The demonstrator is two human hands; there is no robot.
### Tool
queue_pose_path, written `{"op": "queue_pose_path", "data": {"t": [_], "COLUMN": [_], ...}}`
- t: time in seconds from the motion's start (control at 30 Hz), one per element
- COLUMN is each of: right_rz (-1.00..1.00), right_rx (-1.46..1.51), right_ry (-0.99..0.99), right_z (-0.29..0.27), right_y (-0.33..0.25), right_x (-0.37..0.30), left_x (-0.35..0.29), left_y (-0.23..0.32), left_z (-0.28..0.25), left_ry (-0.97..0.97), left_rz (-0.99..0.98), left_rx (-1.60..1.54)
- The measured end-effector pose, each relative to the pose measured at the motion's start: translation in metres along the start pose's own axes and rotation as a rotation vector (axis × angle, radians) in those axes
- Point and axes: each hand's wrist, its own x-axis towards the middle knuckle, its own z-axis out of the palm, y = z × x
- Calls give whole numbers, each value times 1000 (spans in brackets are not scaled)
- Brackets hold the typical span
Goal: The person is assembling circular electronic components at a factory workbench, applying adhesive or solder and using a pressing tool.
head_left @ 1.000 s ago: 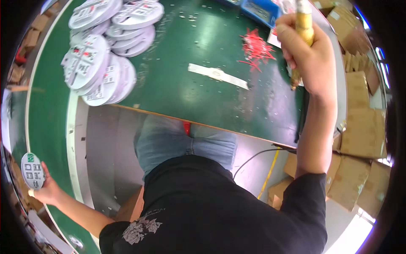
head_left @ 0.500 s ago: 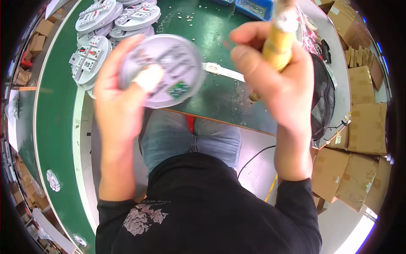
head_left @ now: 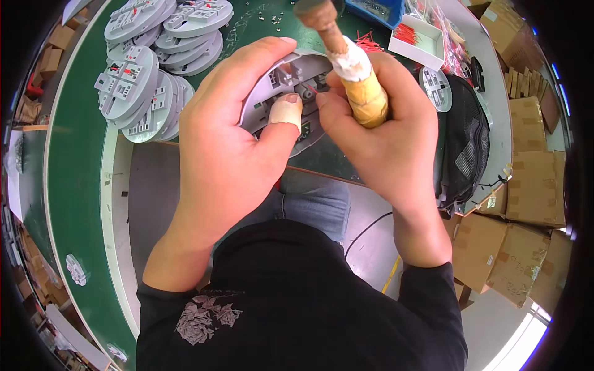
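My left hand is closed round a grey round plastic housing, its open inner side tilted up. The taped thumb presses inside, beside posts and a bit of green circuit board. My right hand is closed on a tool with a yellow-taped handle. White wrapping and a brown knob-like end point up and away; its lower end is hidden. The right thumb and forefinger meet at the housing's right side, by a tiny red piece, perhaps a wire end. Whether they pinch it is unclear.
Stacked grey round housings stand at the far left of the green table. A white box of red wires, a blue tray and a black mesh bag lie to the right. Cardboard boxes stand beyond.
My hands have come together over the table. The left hand has moved right and turned the housing so its inside shows; the right hand has moved left, its tool still held.
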Motion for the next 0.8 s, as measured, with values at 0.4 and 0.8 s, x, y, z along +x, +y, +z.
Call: {"op": "queue_pose_path", "data": {"t": [0.4, 0.8], "right_rz": [-257, -217], "right_rx": [-310, -384], "right_ry": [-139, -454], "right_z": [-9, -31], "right_y": [-10, -32], "right_x": [7, 46], "left_x": [-1, 2], "left_y": [-3, 6], "left_z": [-4, 8], "left_ry": [12, -6], "left_rz": [207, 158], "left_rx": [176, 389]}}
